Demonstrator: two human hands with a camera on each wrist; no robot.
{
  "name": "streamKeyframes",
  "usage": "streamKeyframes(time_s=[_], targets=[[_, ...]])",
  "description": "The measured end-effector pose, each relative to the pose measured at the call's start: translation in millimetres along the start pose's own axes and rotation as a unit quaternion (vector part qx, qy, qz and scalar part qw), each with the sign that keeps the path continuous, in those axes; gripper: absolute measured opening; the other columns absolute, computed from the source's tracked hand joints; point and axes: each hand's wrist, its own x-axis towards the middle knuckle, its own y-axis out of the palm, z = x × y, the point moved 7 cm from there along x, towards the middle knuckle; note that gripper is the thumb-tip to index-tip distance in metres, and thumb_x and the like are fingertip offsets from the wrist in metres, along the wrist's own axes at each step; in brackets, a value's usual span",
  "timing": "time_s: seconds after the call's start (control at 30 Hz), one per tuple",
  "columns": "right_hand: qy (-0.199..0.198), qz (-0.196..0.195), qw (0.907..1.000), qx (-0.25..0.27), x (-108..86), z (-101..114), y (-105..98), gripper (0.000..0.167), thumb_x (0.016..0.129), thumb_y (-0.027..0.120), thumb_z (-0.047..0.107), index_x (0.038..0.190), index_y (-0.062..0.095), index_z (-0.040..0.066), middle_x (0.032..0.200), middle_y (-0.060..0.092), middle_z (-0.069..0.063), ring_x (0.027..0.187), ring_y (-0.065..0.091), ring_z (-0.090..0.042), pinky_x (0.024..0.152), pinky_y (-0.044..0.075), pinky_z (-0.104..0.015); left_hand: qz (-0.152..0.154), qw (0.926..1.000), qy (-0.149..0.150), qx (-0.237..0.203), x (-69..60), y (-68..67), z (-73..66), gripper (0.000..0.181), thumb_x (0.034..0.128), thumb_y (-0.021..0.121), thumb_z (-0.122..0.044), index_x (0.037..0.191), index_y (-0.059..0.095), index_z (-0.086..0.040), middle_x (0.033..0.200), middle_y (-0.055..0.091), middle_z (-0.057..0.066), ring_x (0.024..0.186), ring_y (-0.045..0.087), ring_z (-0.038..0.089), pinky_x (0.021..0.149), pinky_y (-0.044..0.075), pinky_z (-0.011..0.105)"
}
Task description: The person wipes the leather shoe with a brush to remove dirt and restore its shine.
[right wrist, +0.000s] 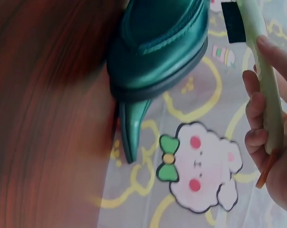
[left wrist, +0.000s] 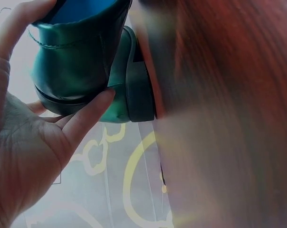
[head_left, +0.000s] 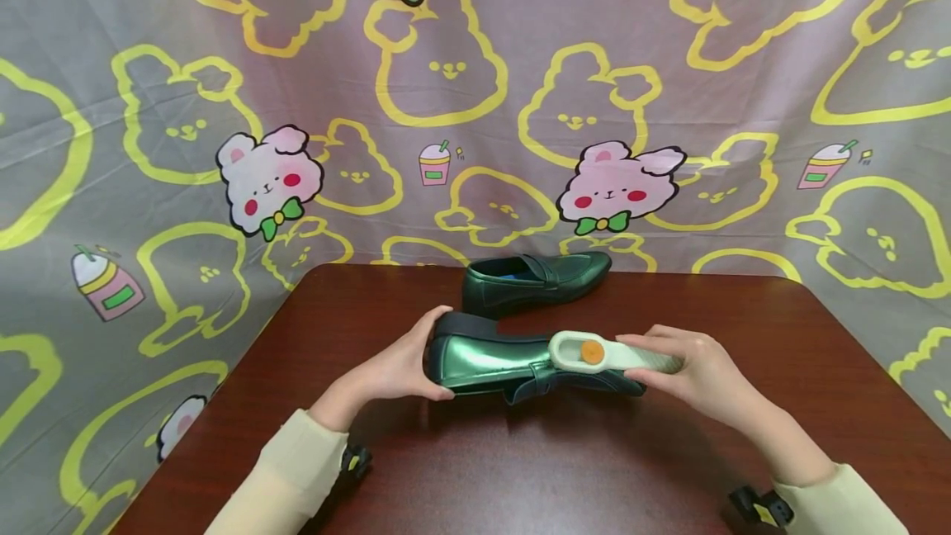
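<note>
A dark green loafer point(head_left: 483, 360) is tipped on its side above the table, its toe pointing right in the head view. My left hand point(head_left: 392, 366) grips it by the heel. In the left wrist view the thumb lies against the back of that heel point(left wrist: 72, 71). My right hand point(head_left: 694, 366) holds a pale green brush point(head_left: 630, 356) by its handle; an orange button point(head_left: 592, 352) sits on its head. Dark bristles point(right wrist: 234, 22) show at the brush's end in the right wrist view, beside the shoe. The head view shows the brush over the shoe's front; contact cannot be told.
The other green loafer point(head_left: 535, 281) stands upright at the table's back edge, toe to the right. Behind the reddish-brown wooden table point(head_left: 535, 469) hangs a grey-pink cloth point(head_left: 520, 139) printed with cartoon animals. Dark wrist cameras point(head_left: 357, 462) are strapped at the sleeves.
</note>
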Motion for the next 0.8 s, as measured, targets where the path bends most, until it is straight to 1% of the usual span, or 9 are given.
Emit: streamKeyframes(time_s=[0.07,0.13,0.23,0.3,0.47,0.53,0.63,0.7,0.8], targets=[[-0.024,0.014,0.9994,0.021,0.4,8.7,3.9,0.047,0.070,0.087,0.013,0.114,0.072,0.021,0.088,0.059,0.017,0.069,0.050,-0.001,0.057,0.037,-0.012,-0.001,1.0000,0.001,0.000,0.4,-0.2,-0.3,0.115,0.0648,0.091,-0.024,0.148,0.015,-0.006,0.134,0.039,0.008,0.117,0.045,0.021,0.097,0.041,0.042],[-0.035,0.033,0.9982,0.037,0.6,14.3,8.5,0.046,0.072,0.087,0.016,0.115,0.072,0.022,0.089,0.059,0.017,0.070,0.051,0.000,0.058,0.037,-0.012,-0.001,1.0000,0.004,-0.001,1.0,-0.3,-0.4,0.115,0.0647,0.091,-0.024,0.148,0.015,-0.006,0.134,0.039,0.008,0.117,0.045,0.021,0.097,0.040,0.043],[-0.036,0.056,0.9969,0.043,1.1,16.3,14.6,0.044,0.073,0.086,0.019,0.115,0.072,0.023,0.089,0.059,0.019,0.069,0.050,0.001,0.057,0.037,-0.012,-0.002,1.0000,0.007,-0.003,1.8,-0.2,-0.4,0.115,0.0645,0.092,-0.024,0.148,0.015,-0.005,0.134,0.039,0.008,0.117,0.045,0.021,0.097,0.040,0.042],[-0.027,0.059,0.9973,0.035,1.6,12.9,16.3,0.044,0.073,0.086,0.019,0.114,0.073,0.024,0.088,0.059,0.020,0.068,0.050,0.001,0.057,0.037,-0.012,-0.002,1.0000,0.009,-0.001,1.9,-0.2,-0.4,0.115,0.0644,0.092,-0.024,0.148,0.015,-0.005,0.134,0.040,0.008,0.117,0.046,0.021,0.096,0.041,0.042],[0.022,0.034,0.9992,0.002,3.8,-6.4,10.9,0.042,0.073,0.086,0.018,0.113,0.073,0.019,0.086,0.059,0.017,0.069,0.050,-0.002,0.055,0.039,-0.017,-0.003,1.0000,0.009,0.001,1.5,-0.6,-1.1,0.115,0.0644,0.092,-0.025,0.148,0.016,-0.006,0.134,0.040,0.007,0.117,0.046,0.021,0.096,0.041,0.041],[0.047,0.018,0.9985,-0.021,4.1,-15.4,6.7,0.042,0.073,0.086,0.018,0.113,0.073,0.017,0.084,0.058,0.016,0.068,0.049,-0.003,0.055,0.039,-0.018,-0.003,1.0000,0.009,0.001,1.4,-0.8,-1.4,0.115,0.0644,0.092,-0.025,0.148,0.016,-0.006,0.134,0.040,0.007,0.117,0.046,0.021,0.096,0.041,0.041],[0.071,-0.009,0.9962,-0.049,3.5,-23.1,0.8,0.042,0.071,0.087,0.016,0.112,0.074,0.016,0.082,0.058,0.016,0.068,0.048,-0.004,0.055,0.038,-0.021,-0.003,1.0000,0.007,0.000,1.2,-0.8,-1.2,0.114,0.0644,0.092,-0.025,0.148,0.016,-0.006,0.134,0.040,0.007,0.116,0.046,0.021,0.095,0.041,0.041],[0.073,-0.019,0.9957,-0.054,3.3,-21.9,-1.1,0.043,0.070,0.088,0.016,0.111,0.074,0.017,0.081,0.057,0.016,0.067,0.047,-0.003,0.055,0.037,-0.020,-0.003,1.0000,0.006,0.002,1.0,-0.8,-1.0,0.114,0.0645,0.092,-0.025,0.148,0.016,-0.006,0.134,0.040,0.007,0.116,0.046,0.021,0.095,0.041,0.041],[0.040,-0.011,0.9988,-0.024,3.4,-9.5,1.8,0.045,0.070,0.088,0.015,0.112,0.074,0.020,0.083,0.058,0.017,0.068,0.048,-0.002,0.056,0.037,-0.017,-0.003,1.0000,0.001,0.004,0.6,-1.0,-0.8,0.114,0.0645,0.092,-0.025,0.148,0.016,-0.007,0.133,0.041,0.007,0.116,0.046,0.021,0.095,0.041,0.041]])
